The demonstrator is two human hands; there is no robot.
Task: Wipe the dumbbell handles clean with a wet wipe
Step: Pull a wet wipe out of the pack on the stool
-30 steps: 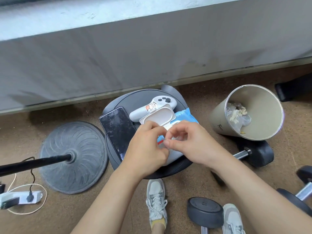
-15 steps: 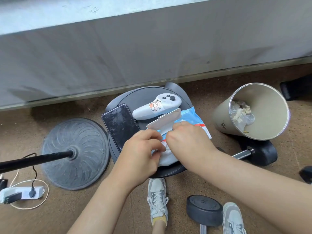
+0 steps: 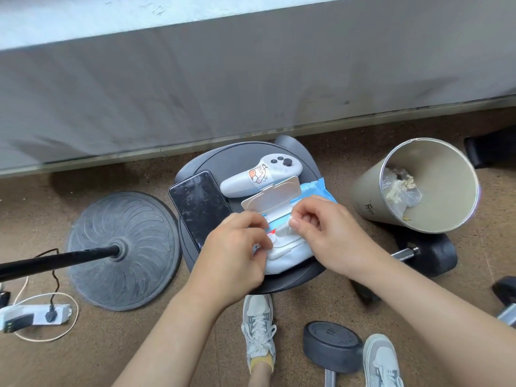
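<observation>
Right hand [image 3: 329, 233] has drawn back from the pack's mouth since half a second ago. Its fingers now pinch the white end of a wet wipe [image 3: 283, 231], only partly pulled out.

Progress, as I judge it: early.
- Far dumbbell [image 3: 435, 255] lies on the floor behind the right forearm, near dumbbell [image 3: 332, 347] by the shoes, third dumbbell [image 3: 506, 293] half out of view at the right edge. None is touched; no handle wiped yet.
- Left to do: free the wipe, carry it to each handle, rub them down.

Containers:
- Cylindrical bin [image 3: 365, 196], tilted, right of the round black stool [image 3: 237, 160]; holds crumpled clear wrapping and pale scraps.
- Wet-wipe pack [image 3: 287, 258] on the stool, flip lid [image 3: 272, 198] standing open. Left hand [image 3: 237, 252] grips its near edge with curled fingers. Remaining wipes: cannot tell.
</observation>
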